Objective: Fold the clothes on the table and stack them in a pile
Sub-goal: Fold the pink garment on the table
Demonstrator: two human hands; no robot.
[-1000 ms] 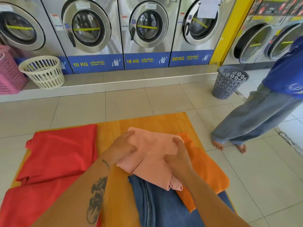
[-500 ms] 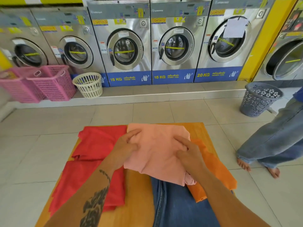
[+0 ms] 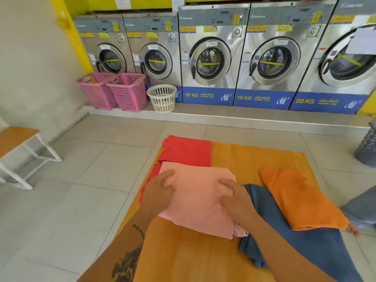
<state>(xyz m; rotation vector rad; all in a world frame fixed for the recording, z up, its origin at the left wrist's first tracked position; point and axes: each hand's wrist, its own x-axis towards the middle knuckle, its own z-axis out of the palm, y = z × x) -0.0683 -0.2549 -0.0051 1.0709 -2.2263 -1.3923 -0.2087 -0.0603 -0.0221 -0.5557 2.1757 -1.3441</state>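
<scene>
A folded pink garment lies on the orange wooden table, partly on top of a red garment at the table's left. My left hand grips its left edge and my right hand grips its right side. Blue jeans lie just right of the pink garment, under my right forearm. A folded orange garment lies on the jeans at the right.
Washing machines line the far wall. Two pink baskets and a cream basket stand before them. A grey basket is at right, beside a person's leg and foot. A bench stands at left.
Both hands have carried the pink garment leftwards, off the jeans and orange garment and onto the red one. My view has swung left.
</scene>
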